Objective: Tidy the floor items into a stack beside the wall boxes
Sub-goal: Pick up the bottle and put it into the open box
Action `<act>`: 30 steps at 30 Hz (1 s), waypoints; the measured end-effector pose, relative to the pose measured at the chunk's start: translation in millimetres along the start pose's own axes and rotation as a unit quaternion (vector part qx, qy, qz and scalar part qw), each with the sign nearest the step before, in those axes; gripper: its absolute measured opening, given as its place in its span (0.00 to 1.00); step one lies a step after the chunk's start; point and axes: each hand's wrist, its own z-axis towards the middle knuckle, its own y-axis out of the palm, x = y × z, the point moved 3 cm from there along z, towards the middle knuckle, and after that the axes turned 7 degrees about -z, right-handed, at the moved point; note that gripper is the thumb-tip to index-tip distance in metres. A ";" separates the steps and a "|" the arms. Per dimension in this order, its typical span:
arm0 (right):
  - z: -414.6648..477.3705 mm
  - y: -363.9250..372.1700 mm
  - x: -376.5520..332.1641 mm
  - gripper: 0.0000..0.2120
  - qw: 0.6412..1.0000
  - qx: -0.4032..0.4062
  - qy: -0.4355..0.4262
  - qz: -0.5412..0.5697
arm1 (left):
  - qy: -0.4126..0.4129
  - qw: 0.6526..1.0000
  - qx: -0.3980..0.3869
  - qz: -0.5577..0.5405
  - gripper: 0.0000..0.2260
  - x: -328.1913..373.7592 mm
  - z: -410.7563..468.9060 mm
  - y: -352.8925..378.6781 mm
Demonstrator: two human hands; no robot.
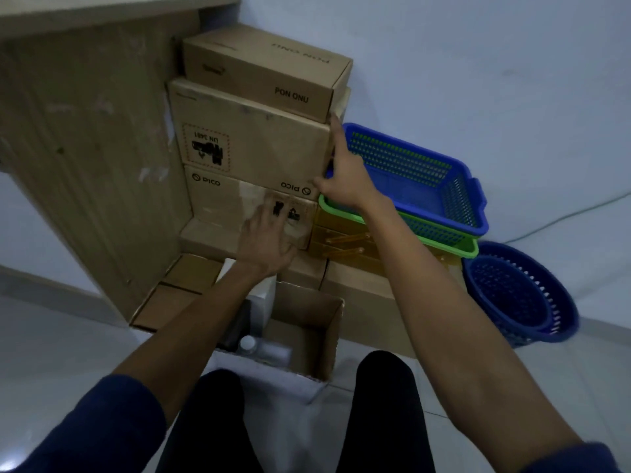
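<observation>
Amber case (341,238) half hidden beneath right forearm. Left hand (269,240) pressed flat on PICO box (218,199). Right hand (341,179), fingers straight, laid against box stack (252,145); blue basket (409,179) stacked on green basket (444,238) just right of it.

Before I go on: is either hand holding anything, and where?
Nothing held: left hand lies flat on the PICO box; right hand touches the middle box at its edge.

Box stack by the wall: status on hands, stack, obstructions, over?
Left hand open, flat on lower box. Right hand open, fingers against right edge of stack. Blue basket on green basket alongside. Open carton at feet.
</observation>
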 end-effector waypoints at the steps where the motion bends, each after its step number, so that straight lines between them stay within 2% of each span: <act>1: 0.2 0.4 0.8 0.53 1.000 0.000 -0.002 -0.001 | 0.047 0.998 0.002 0.036 0.42 13.0 1.1 5.0; 3: 1.1 1.2 1.5 0.52 1.000 -0.001 -0.002 0.001 | 0.078 0.994 -0.009 0.081 0.42 31.6 4.8 15.1; 10: 4.0 3.3 8.3 0.52 1.000 0.003 -0.007 0.023 | 0.006 0.989 -0.024 0.148 0.48 38.8 10.0 26.3; 14: 2.0 4.0 1.6 0.51 0.999 0.000 0.013 0.049 | -0.009 0.981 -0.027 0.190 0.37 54.4 4.9 18.2; 17: 2.4 2.9 -0.2 0.51 0.998 -0.018 0.036 0.050 | 0.001 0.982 -0.040 0.182 0.34 58.0 6.4 6.4; 20: 5.9 -10.1 -4.4 0.50 0.997 -0.064 0.026 0.016 | 0.011 0.980 -0.064 0.190 0.29 69.6 9.7 -11.2; 22: 7.5 -24.5 -8.4 0.49 0.997 -0.071 0.015 -0.019 | 0.017 0.986 -0.067 0.149 0.24 75.8 16.3 -31.3; 25: 10.0 -42.2 -16.6 0.50 0.999 -0.019 -0.008 -0.033 | 0.046 0.993 0.052 0.093 0.22 69.1 30.4 -76.3; 28: 20.5 -50.7 -28.5 0.50 1.000 0.027 -0.009 0.002 | 0.053 0.979 0.191 0.050 0.33 51.6 47.2 -123.5; 30: 29.2 -50.5 -36.5 0.50 0.999 0.012 0.018 0.037 | 0.047 0.976 0.206 0.046 0.40 42.1 61.3 -148.2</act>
